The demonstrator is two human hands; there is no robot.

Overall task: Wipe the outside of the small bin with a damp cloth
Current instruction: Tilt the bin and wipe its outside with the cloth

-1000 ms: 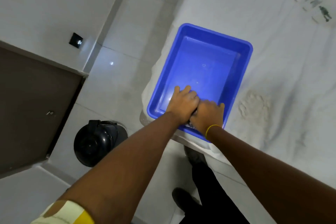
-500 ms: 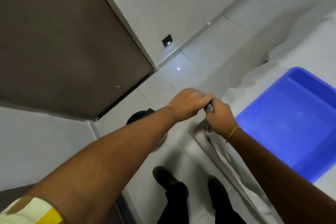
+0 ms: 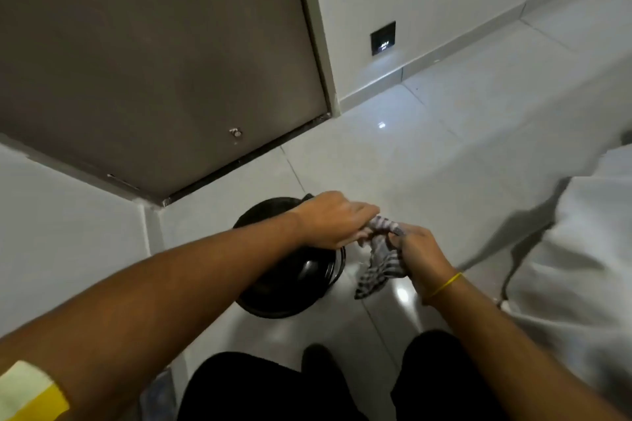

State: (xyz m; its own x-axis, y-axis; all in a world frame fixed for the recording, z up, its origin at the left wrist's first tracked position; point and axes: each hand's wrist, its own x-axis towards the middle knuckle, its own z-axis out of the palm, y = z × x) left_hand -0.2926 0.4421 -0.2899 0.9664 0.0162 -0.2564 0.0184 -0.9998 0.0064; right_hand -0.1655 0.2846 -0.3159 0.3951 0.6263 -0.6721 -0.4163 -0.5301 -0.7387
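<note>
A small round black bin (image 3: pixel 290 287) with a domed lid stands on the pale tiled floor, partly hidden under my left forearm. Both hands hold a grey-and-white checked cloth (image 3: pixel 379 263) just right of the bin, above the floor. My left hand (image 3: pixel 333 220) grips the cloth's bunched upper end. My right hand (image 3: pixel 420 253), with a yellow band at the wrist, grips it lower, and a loose corner hangs down.
A brown door (image 3: pixel 154 61) fills the upper left, its lower edge just behind the bin. A white-sheeted surface (image 3: pixel 581 249) stands at the right. A dark wall plate (image 3: pixel 383 42) sits low on the wall. My dark-trousered legs (image 3: pixel 273 386) are below.
My view swung left from the blue tub on the sheeted surface to the floor. Both hands left the tub with the cloth and now hold it beside the black bin.
</note>
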